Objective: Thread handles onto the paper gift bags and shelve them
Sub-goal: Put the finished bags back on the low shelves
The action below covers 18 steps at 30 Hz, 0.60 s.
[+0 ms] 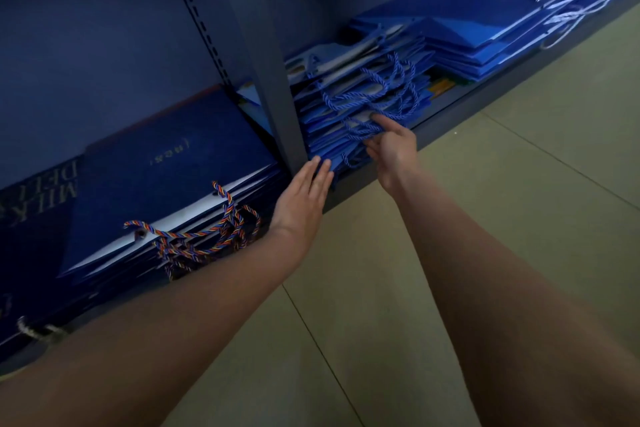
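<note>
**Squaring the blue stack on the bottom shelf**

The stack of blue gift bags (349, 135) lies flat on the lowest shelf (485, 104), just right of the grey upright post (263, 55) at the centre of the frame, with its blue cord handles (374, 94) spilling loosely over the front edge. The left hand (304, 198) presses flat against the stack's near corner, fingers straight and together, gripping nothing. The right hand (391, 146) has its fingers curled into the cords at the stack's front, holding a few of them; how many I cannot tell.

To do this well, the left palm should push evenly so the bags slide back as one block rather than fanning out. The right hand would best gather the loose cords and lay them on top before letting go, since dangling loops can snag. The dark bags with multicoloured cords (166, 191) at lower left sit beyond the post and need no touching.
</note>
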{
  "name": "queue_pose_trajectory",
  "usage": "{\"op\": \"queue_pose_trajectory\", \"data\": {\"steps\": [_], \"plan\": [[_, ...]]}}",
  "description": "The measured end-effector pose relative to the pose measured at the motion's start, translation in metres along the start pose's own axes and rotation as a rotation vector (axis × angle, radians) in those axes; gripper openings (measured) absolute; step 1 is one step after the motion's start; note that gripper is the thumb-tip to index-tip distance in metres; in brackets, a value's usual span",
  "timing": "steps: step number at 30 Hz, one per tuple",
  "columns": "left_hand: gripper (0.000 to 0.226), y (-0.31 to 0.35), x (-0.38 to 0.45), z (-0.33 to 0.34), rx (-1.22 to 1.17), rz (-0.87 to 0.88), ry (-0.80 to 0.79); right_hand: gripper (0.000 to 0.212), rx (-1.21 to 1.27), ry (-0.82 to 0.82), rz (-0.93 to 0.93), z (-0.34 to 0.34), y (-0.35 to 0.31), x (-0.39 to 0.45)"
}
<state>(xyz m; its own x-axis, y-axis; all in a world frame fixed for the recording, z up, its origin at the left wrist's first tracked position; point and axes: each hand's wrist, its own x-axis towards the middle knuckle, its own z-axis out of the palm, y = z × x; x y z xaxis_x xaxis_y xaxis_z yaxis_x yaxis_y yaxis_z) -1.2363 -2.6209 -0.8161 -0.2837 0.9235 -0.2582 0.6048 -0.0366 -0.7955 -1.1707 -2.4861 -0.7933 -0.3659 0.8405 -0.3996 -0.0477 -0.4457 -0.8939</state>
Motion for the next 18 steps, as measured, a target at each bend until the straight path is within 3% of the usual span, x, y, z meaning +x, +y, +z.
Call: {"op": "queue_pose_trajectory", "data": {"steps": [5, 9, 14, 16, 18], "plan": [[0.058, -0.007, -0.008, 0.009, -0.024, -0.006, 0.095, 0.044, 0.115, 0.046, -0.047, -0.009, 0.009, -0.001], [0.057, -0.008, 0.012, 0.003, -0.017, 0.03, 0.011, 0.05, -0.06, 0.038, -0.016, -0.009, 0.006, 0.01], [0.063, -0.002, 0.026, -0.007, -0.013, 0.02, -0.091, 0.048, -0.201, -0.097, 0.076, -0.014, -0.03, 0.015], [0.061, -0.007, 0.023, -0.008, -0.044, 0.024, -0.045, 0.034, -0.376, 0.031, 0.024, -0.023, -0.032, 0.007], [0.059, -0.014, 0.017, -0.008, -0.072, 0.032, 0.027, 0.022, -0.576, 0.171, -0.153, -0.03, -0.035, 0.001]]}}
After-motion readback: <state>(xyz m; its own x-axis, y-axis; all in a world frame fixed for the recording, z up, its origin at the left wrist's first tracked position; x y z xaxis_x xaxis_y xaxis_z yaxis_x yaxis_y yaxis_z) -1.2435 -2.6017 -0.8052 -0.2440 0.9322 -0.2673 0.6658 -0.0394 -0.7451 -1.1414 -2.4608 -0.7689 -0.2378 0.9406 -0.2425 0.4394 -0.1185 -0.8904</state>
